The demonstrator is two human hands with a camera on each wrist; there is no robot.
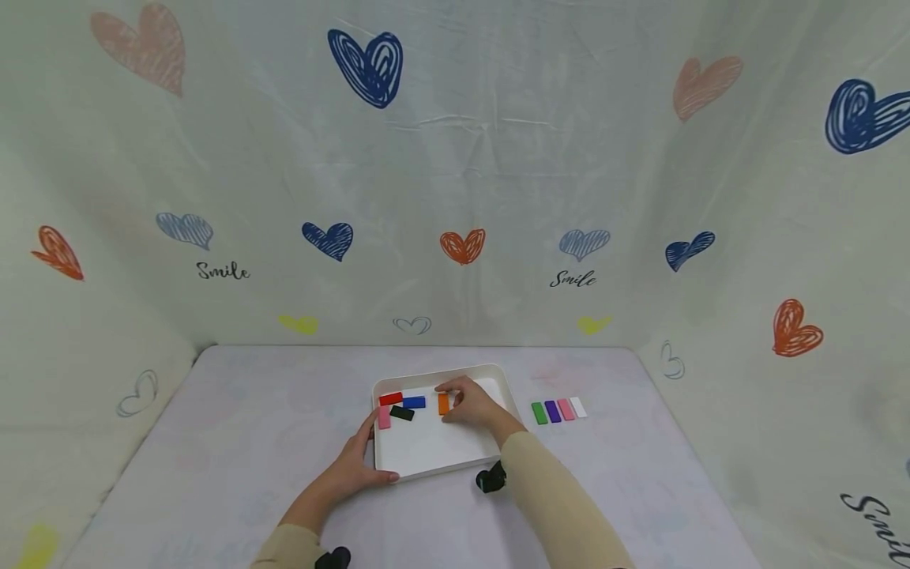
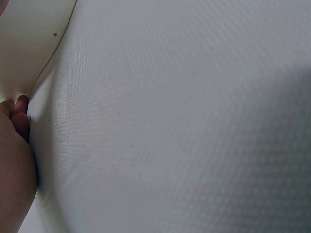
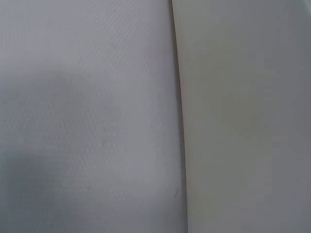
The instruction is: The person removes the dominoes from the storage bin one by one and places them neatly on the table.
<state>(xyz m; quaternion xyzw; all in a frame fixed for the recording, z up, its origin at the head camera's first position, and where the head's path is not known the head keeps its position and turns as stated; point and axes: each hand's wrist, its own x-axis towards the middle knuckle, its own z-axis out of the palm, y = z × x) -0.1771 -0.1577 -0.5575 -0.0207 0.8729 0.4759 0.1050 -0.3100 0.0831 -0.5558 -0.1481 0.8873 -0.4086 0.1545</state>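
Observation:
A shallow white tray (image 1: 441, 450) lies on the table, tilted slightly in the head view. My left hand (image 1: 351, 464) holds its near left corner, fingers along the left wall and thumb at the front rim. The left wrist view catches part of that hand (image 2: 14, 145) against the tray's outer wall (image 2: 39, 39). Over the tray, my right hand (image 1: 472, 405) has thumb and forefinger at the two ends of an orange block (image 1: 444, 404), pinching it. Left of it in the tray are a red block (image 1: 391, 399), a blue block (image 1: 414, 402), a black block (image 1: 401, 413) and a pink block (image 1: 385, 417).
Right of the tray, a green block (image 1: 539, 413), a purple block (image 1: 552, 412), another pink block (image 1: 565, 409) and a white block (image 1: 579, 407) lie in a row on the pale table (image 1: 235, 442). A heart-printed curtain (image 1: 498, 174) surrounds the table.

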